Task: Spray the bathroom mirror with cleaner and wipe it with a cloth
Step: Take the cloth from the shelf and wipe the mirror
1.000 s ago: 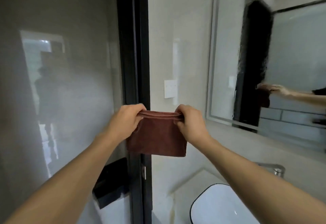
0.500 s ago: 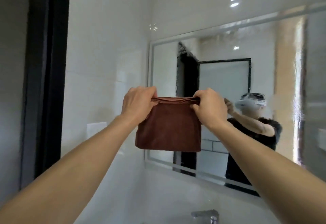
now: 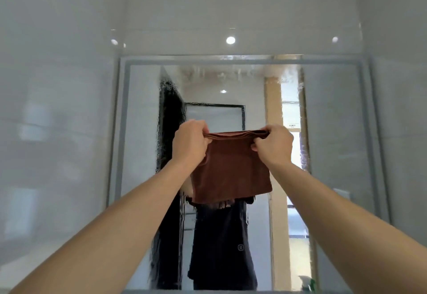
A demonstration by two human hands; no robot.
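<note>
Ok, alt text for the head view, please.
Both bare hands, left hand and right hand, hold a folded reddish-brown cloth by its top corners before a grey-framed rectangular wall mirror. Droplets streak the glass near its top.

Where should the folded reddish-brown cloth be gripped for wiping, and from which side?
Grip the folded reddish-brown cloth along its layered top edge, from above at both corners, as the left hand and right hand do now. The stacked folds bunch there, while the lower part hangs flat before the wet-streaked wall mirror, ready to press against it.
</note>
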